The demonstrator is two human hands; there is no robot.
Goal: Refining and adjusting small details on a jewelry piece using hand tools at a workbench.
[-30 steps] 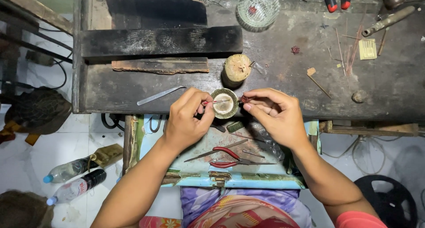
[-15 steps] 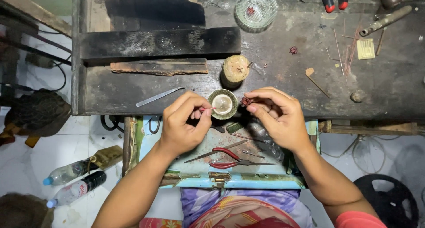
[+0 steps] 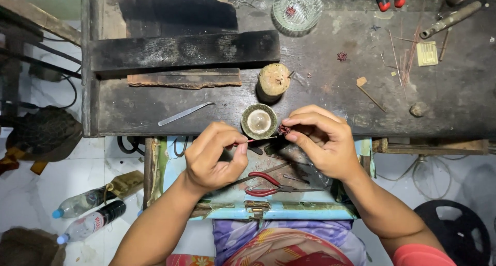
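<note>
Pinching a thin rod (image 3: 254, 140), the left hand (image 3: 214, 157) points it at a small red bead cluster (image 3: 283, 129) nipped between the right hand's (image 3: 320, 142) fingertips, just beside a round dish (image 3: 259, 120) at the bench (image 3: 320, 90) edge. Red pliers (image 3: 268, 184) lie below.

pliers (image 3: 271, 185) in drawer (image 3: 289, 211), seemingly below bench (image 3: 320, 98).

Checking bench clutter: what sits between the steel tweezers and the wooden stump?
Head view: only bare dark benchtop between the tweezers and the wooden stump. The round dish lies just below that line, near the stump.
</note>
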